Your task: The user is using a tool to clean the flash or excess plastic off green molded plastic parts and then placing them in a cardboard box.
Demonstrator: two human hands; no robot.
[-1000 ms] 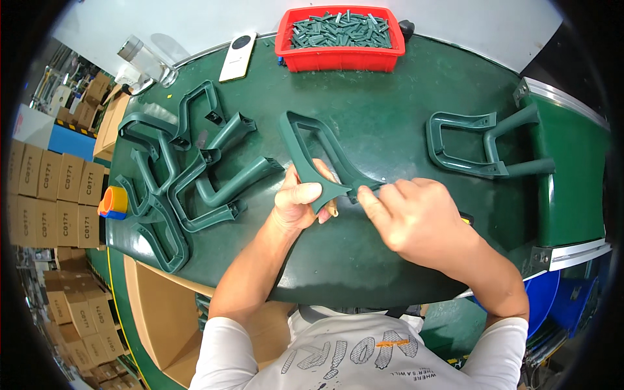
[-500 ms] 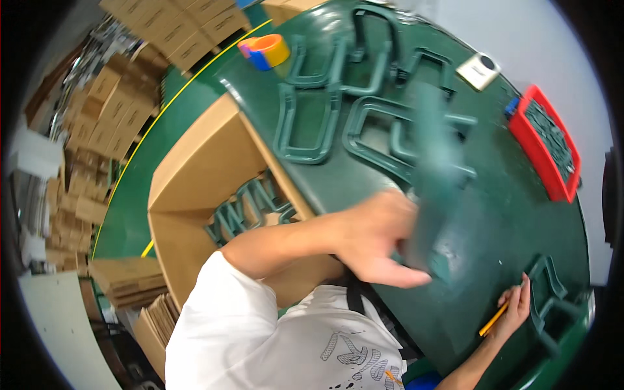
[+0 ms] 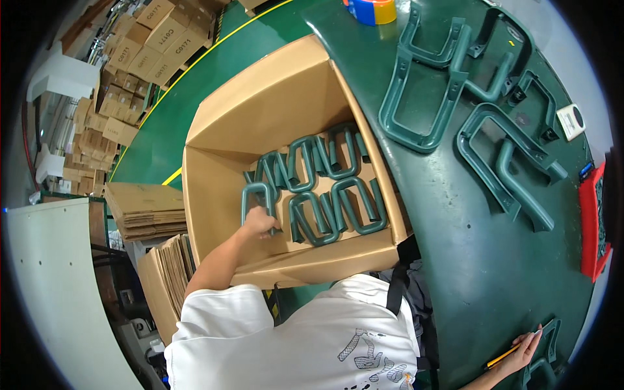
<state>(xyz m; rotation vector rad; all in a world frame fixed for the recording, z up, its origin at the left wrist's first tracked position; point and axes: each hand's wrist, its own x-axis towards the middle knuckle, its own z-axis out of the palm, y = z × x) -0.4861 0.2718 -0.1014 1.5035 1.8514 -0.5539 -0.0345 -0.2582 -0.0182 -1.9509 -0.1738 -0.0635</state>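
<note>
Inside the open cardboard box (image 3: 260, 110), my left hand (image 3: 260, 221) is closed around one leg of a green U-shaped handle (image 3: 259, 186). The curved end of this handle points away from me, at the left of several similar green handles (image 3: 316, 221) standing in rows in the box. At the lower right, my right hand (image 3: 524, 350) is closed on a slim yellow tool (image 3: 502, 357), whose kind I cannot make out. Its fingertips touch another green handle (image 3: 553, 338) on the green table (image 3: 481, 273).
More green handles (image 3: 416, 142) lie on the table's far part, near a roll of orange tape (image 3: 382, 12). A white device (image 3: 571, 122) and a red bin (image 3: 590, 224) line its right side. Flattened cardboard (image 3: 144, 211) and stacked cartons (image 3: 156, 42) stand to the left.
My left hand has swung from over the table down into the box, carrying a green handle. The view has turned left toward the box. My right hand still keeps the yellow tool.
</note>
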